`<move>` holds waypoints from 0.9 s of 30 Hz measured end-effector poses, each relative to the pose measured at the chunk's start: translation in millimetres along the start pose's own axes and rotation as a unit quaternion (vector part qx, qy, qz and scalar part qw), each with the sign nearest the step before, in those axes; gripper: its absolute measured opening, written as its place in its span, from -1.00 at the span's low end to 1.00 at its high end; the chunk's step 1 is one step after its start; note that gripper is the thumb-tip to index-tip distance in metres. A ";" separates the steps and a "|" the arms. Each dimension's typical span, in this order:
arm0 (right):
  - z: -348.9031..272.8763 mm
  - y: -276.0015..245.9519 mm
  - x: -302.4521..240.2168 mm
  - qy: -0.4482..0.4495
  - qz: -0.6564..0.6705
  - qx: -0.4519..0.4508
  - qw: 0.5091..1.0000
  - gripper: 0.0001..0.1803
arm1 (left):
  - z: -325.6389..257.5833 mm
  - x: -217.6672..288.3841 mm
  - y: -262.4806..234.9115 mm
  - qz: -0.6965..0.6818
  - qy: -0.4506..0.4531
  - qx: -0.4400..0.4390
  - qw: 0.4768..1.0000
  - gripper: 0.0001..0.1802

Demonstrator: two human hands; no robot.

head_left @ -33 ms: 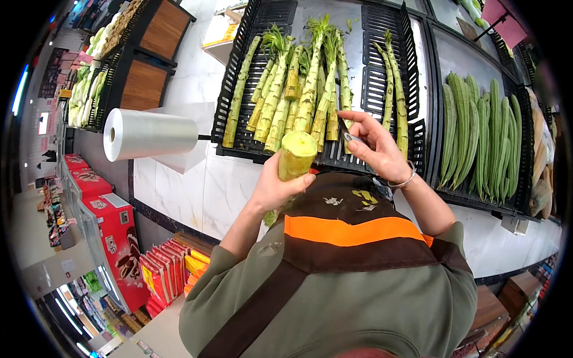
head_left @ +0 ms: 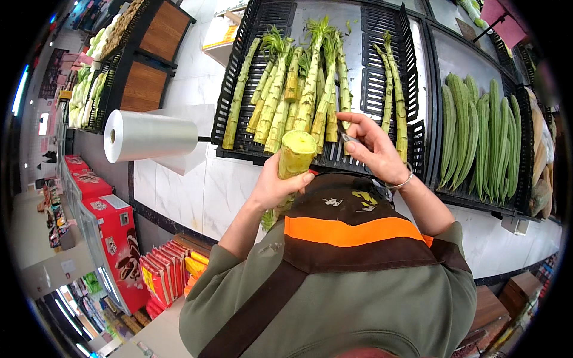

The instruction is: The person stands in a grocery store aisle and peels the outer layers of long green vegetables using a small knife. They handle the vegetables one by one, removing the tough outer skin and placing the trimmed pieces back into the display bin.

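Note:
My left hand [head_left: 271,186] is wrapped round a thick celtuce stalk [head_left: 296,156], its pale, freshly cut end facing up. Below the fist, the stalk's leafy lower part shows against my apron. To the right of the cut end, apart from it, my right hand [head_left: 377,149] pinches a small dark knife [head_left: 344,132] between thumb and fingers. Just beyond both hands, several celtuce stalks [head_left: 277,113] with trimmed leaf tops lie side by side in a black slotted crate [head_left: 222,119]. Two thinner stalks [head_left: 400,95] rest at the crate's right side.
On the left, a roll of clear plastic bags [head_left: 152,135] sticks out from the crate's near corner. Long green ridged gourds [head_left: 462,137] fill the bin on the right. Red freezers [head_left: 113,232] and red packets [head_left: 161,274] stand at lower left.
The stalk in my left hand has shifted very slightly, and more of its lower part shows below the fist. My right hand has moved a little to the left.

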State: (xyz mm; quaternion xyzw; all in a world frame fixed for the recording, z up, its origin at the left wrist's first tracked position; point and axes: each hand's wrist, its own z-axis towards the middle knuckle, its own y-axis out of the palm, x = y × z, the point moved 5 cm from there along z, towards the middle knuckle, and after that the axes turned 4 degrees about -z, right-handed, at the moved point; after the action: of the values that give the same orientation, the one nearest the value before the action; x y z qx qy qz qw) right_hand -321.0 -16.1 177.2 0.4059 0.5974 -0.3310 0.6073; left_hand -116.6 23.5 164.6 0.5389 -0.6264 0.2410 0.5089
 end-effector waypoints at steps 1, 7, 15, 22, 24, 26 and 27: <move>2.1 2.9 -2.0 -0.004 0.000 0.004 1.000 -0.42 | 4.4 -0.4 -1.7 -0.024 -0.016 -0.022 0.999 -0.57; 2.0 12.6 -10.9 -0.097 0.050 0.033 0.993 -0.56 | 16.6 -6.5 -2.5 -0.143 -0.077 -0.097 0.982 -0.52; -6.1 37.0 -21.5 -0.105 -0.041 -0.046 0.993 -0.67 | 21.9 -1.7 2.0 -0.213 -0.082 -0.108 0.967 -0.42; -0.5 37.2 -3.9 -0.052 -0.025 -0.023 0.998 -0.72 | 21.2 -5.4 -1.8 -0.178 -0.080 -0.063 0.979 -0.49; -0.5 35.8 -0.4 -0.044 -0.039 -0.004 0.998 -0.76 | 22.3 -10.1 -5.1 -0.174 -0.080 -0.056 0.980 -0.50; -1.9 34.2 5.6 -0.057 -0.070 0.032 0.995 -0.80 | 21.6 -8.5 -3.4 -0.170 -0.073 -0.060 0.981 -0.50; -2.7 34.0 6.9 -0.044 -0.053 0.031 0.997 -0.80 | 21.3 -7.8 -2.3 -0.168 -0.069 -0.063 0.981 -0.49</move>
State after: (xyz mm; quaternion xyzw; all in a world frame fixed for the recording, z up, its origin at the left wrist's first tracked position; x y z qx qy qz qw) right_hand -291.5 2.2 173.8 0.3769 0.5803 -0.3985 0.6019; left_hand -123.2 8.0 149.1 0.6190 -0.5742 0.0741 0.5306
